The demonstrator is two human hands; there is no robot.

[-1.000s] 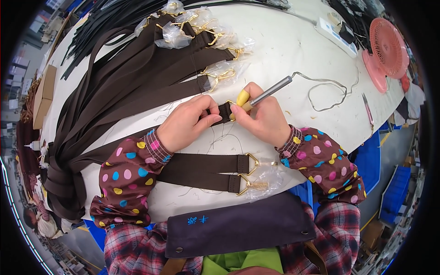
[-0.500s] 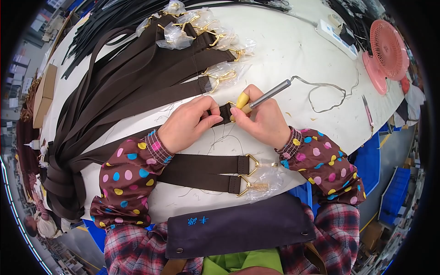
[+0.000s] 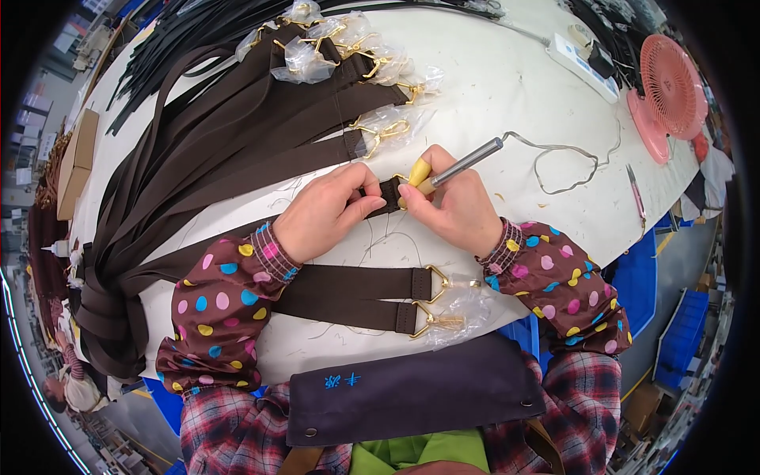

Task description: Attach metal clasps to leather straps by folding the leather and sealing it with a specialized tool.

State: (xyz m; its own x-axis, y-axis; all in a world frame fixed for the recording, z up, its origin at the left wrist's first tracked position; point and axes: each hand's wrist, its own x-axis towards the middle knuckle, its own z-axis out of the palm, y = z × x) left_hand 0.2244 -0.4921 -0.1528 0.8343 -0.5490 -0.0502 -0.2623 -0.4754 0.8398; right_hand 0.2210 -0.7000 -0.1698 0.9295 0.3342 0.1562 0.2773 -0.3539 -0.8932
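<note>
My left hand is closed, thumb and fingers pinching a dark brown webbing strap just behind its stitched end. A gold metal ring on that end shows partly beside my right fingertips. Closed around a slim pen-shaped tool with a silver barrel and a cord at its back end, my right hand touches the strap end. A yellow cover sits at a finger of this hand. The tool's tip is hidden by my fingers. Loose dark threads lie under the strap.
Nearer me lie two finished-looking strap ends with gold clasps in clear plastic. A pile of brown straps with wrapped gold hooks fills the left and far side. At right are a white power strip, a pink fan and thread snips.
</note>
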